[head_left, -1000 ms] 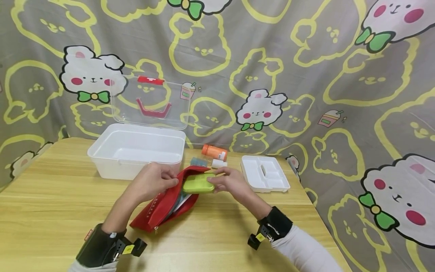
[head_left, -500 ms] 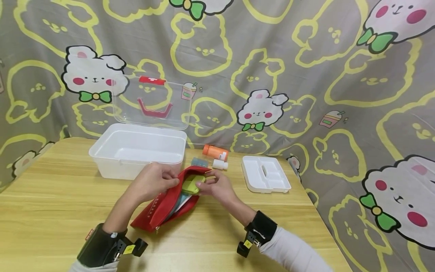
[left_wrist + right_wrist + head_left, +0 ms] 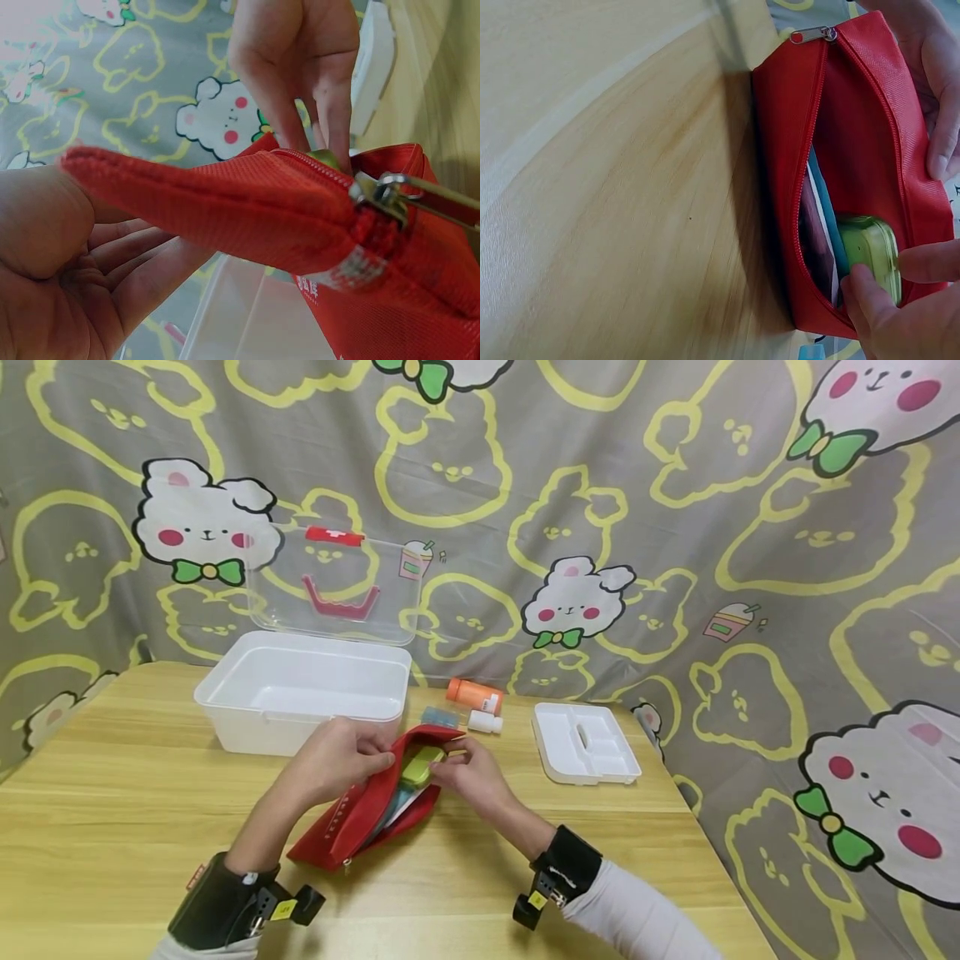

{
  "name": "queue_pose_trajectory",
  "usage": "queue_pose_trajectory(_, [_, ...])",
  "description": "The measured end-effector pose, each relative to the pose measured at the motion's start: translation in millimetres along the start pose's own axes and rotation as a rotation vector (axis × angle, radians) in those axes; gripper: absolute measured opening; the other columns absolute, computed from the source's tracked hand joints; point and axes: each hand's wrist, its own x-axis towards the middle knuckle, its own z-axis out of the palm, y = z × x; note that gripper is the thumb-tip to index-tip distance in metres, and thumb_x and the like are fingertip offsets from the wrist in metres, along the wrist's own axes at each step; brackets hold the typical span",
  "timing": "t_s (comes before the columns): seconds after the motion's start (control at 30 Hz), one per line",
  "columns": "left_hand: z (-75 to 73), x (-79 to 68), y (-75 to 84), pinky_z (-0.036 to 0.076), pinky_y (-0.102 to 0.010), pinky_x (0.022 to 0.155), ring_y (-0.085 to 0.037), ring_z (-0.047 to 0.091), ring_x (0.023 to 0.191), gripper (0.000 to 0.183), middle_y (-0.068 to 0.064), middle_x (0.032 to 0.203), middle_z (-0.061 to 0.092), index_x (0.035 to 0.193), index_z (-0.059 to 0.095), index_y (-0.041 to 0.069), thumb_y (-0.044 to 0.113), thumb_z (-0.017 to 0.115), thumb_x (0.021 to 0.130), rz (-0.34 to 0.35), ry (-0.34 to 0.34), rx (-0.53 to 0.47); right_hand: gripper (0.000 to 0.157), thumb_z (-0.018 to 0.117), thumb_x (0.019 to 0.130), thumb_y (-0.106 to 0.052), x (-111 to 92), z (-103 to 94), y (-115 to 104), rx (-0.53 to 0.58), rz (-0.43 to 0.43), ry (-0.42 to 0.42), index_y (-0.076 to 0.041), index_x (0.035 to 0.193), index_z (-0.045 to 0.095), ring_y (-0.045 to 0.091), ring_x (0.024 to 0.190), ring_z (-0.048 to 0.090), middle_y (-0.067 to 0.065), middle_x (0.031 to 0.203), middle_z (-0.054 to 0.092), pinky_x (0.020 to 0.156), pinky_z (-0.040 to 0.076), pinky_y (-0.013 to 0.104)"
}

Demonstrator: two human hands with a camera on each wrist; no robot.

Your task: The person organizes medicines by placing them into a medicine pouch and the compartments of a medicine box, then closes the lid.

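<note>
My left hand (image 3: 341, 760) pinches the left edge of a red zip pouch (image 3: 337, 831), whose mouth gapes wide. Inside the mouth sits a small yellow-green plastic case (image 3: 866, 244), gripped between the thumb and fingers of my right hand (image 3: 472, 777). In the right wrist view the case lies low in the pouch, beside a teal and white flat packet (image 3: 825, 225). The zip pull (image 3: 814, 34) hangs at one end of the opening. From the left wrist, the pouch wall hides most of the case, and the right fingers reach down behind it.
Behind the pouch stands a white bin (image 3: 300, 735) with its clear lid (image 3: 337, 618) raised. An orange bottle (image 3: 475, 695), a white bottle (image 3: 485, 722) and a bluish clear item (image 3: 440, 717) lie to its right. A white compartment tray (image 3: 585, 743) rests farther right.
My right hand has moved left and carried the yellow-green case deeper into the pouch's mouth. The left hand keeps its hold on the pouch edge.
</note>
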Motion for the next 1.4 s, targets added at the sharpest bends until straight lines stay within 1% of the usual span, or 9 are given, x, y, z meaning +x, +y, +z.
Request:
queue_pose_trajectory(0.07, [0.2,0.2,-0.2,0.055,-0.028,0.062,-0.016,0.067,0.075,0.005,-0.005,0.086,0.076,0.091,0.076,0.008,0.011,0.073,0.091,0.002,-0.001,-0.003,0.044,0.074,0.087,-0.012,-0.3,0.0,-1.0,-0.041,-0.004,0.01,0.005,0.123,0.057,0.016,0.089,0.068,0.015,0.101,0.067,0.083,0.059,0.032])
queue_pose_trajectory(0.13, [0.3,0.3,-0.4,0.055,-0.029,0.061,-0.016,0.066,0.073,0.004,-0.005,0.085,0.075,0.091,0.076,0.008,0.011,0.073,0.091,0.005,-0.002,-0.01,0.044,0.075,0.086,-0.012,-1.2,-0.3,-1.9,-0.076,-0.012,0.014,0.004,0.123,0.058,0.015,0.088,0.066,0.014,0.101,0.067,0.08,0.058,0.032])
queue_pose_trajectory(0.2, [0.4,0.3,-0.3,0.055,-0.029,0.06,-0.016,0.065,0.07,0.004,-0.005,0.084,0.075,0.09,0.076,0.008,0.011,0.073,0.091,0.007,-0.004,-0.016,0.043,0.075,0.086,-0.012,-1.6,-0.6,-1.7,-0.098,-0.025,0.007,0.004,0.123,0.059,0.015,0.088,0.066,0.014,0.1,0.067,0.08,0.059,0.033])
queue_pose_trajectory(0.3, [0.4,0.2,0.2,0.054,-0.03,0.058,-0.016,0.063,0.067,0.004,-0.004,0.082,0.074,0.089,0.075,0.008,0.01,0.073,0.091,0.011,-0.007,-0.021,0.043,0.074,0.088,-0.011,-2.1,-1.1,-0.2,-0.097,-0.048,-0.011,0.005,0.124,0.058,0.021,0.087,0.072,0.017,0.1,0.068,0.084,0.06,0.04])
queue_pose_trajectory(0.43, [0.7,-0.5,1.4,0.054,-0.03,0.059,-0.016,0.062,0.068,0.004,-0.004,0.083,0.074,0.09,0.075,0.008,0.011,0.074,0.091,0.005,-0.005,-0.015,0.045,0.074,0.09,-0.011,-2.4,-1.6,2.2,-0.1,-0.069,-0.022,0.007,0.128,0.057,0.029,0.085,0.075,0.019,0.099,0.071,0.085,0.06,0.048])
queue_pose_trajectory(0.63, [0.9,-1.7,1.8,0.055,-0.029,0.061,-0.016,0.064,0.071,0.005,-0.005,0.086,0.075,0.092,0.076,0.008,0.012,0.073,0.091,-0.003,-0.002,-0.011,0.047,0.073,0.091,-0.009,-3.3,-0.7,4.4,-0.073,-0.073,-0.035,0.008,0.13,0.054,0.037,0.087,0.075,0.02,0.099,0.07,0.082,0.061,0.048])
queue_pose_trajectory(0.87, [0.4,-2.2,2.9,0.055,-0.029,0.06,-0.017,0.063,0.071,0.005,-0.005,0.086,0.076,0.093,0.077,0.009,0.012,0.073,0.091,-0.002,-0.008,-0.013,0.045,0.076,0.088,-0.009,-1.3,-0.1,4.3,-0.081,-0.063,-0.012,0.008,0.126,0.057,0.032,0.085,0.076,0.018,0.096,0.071,0.081,0.061,0.045])
queue_pose_trajectory(1.27, [-0.4,-4.0,5.3,0.055,-0.029,0.06,-0.017,0.065,0.073,0.004,-0.005,0.086,0.076,0.092,0.077,0.009,0.01,0.073,0.091,0.021,0.005,-0.022,0.043,0.077,0.087,-0.008,-2.7,0.8,0.4,-0.114,-0.076,0.013,0.009,0.122,0.059,0.035,0.085,0.074,0.019,0.095,0.071,0.078,0.062,0.045])
queue_pose_trajectory(1.4, [-1.1,-3.9,5.2,0.055,-0.029,0.06,-0.016,0.065,0.071,0.005,-0.005,0.085,0.076,0.093,0.077,0.009,0.011,0.073,0.091,0.026,0.008,-0.016,0.04,0.078,0.086,-0.009,-1.7,-0.3,1.3,-0.144,-0.081,0.022,0.009,0.117,0.06,0.03,0.08,0.073,0.018,0.092,0.07,0.075,0.062,0.042])
